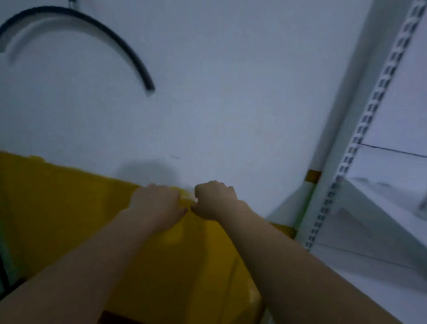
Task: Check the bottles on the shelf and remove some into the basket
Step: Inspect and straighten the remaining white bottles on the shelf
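Reaching forward with both arms over yellow basket (64, 214), left of shelf (371, 205). Left hand (157, 200) palm-down, fingers curled over basket's far rim. Right hand (214, 200) fisted just beside it; can't tell if gripping, too blurred.

The left forearm (86, 261) and the right forearm (296, 266) are showing bare, uncovered all the way back from each grip (blur is softening the finer detail). The left grip (157, 203) and the right grip (213, 199) are likewise going bare, wrists included.
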Demonstrator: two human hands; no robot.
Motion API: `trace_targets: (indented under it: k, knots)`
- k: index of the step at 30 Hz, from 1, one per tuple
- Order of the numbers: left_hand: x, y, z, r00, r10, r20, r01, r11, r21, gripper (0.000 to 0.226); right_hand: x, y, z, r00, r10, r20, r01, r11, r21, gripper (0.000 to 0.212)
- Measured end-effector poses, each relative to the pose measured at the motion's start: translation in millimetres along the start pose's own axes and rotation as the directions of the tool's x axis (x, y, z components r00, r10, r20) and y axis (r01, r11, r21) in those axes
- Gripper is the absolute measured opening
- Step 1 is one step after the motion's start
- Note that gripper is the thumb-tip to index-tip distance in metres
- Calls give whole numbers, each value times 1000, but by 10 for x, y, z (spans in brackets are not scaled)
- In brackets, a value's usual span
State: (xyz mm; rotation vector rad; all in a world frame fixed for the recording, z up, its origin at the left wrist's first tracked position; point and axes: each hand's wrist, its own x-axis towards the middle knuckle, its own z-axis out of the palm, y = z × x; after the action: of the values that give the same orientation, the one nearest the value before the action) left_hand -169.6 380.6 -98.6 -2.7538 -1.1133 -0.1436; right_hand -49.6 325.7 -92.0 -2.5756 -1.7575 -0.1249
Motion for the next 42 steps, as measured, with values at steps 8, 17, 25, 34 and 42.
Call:
trace_targets:
  k: [8, 17, 25, 34, 42]
  knots:
    - [-355, 1473, -1267, 943, 242, -227, -242, 970, 27, 50, -1432, 1147, -1111, 959, 231, -165, -238, 971, -23, 34]
    - [-1264, 3876, -2449, 806, 424, -412, -473, 881, -19, 48, -3808, 2883, -1950, 792, 496, -355, -518, 854, 36, 18]
    - [-2216, 6228, -2625, 670, 623, -403, -706, 703, -89, 39, -5962, 4553, -1848, 645, 713, -277, -732, 680, 47, 13]
    - [-2147, 7725, -2501, 654, 661, -368, -743, 652, -149, 51, -6703, 5856, -1626, 554, 789, -264, -808, 586, 57, 10]
    - [-1592, 7944, -2470, 752, 564, -341, -640, 749, -171, 48, -6108, 6488, -1705, 688, 679, -257, -684, 725, 82, 23]
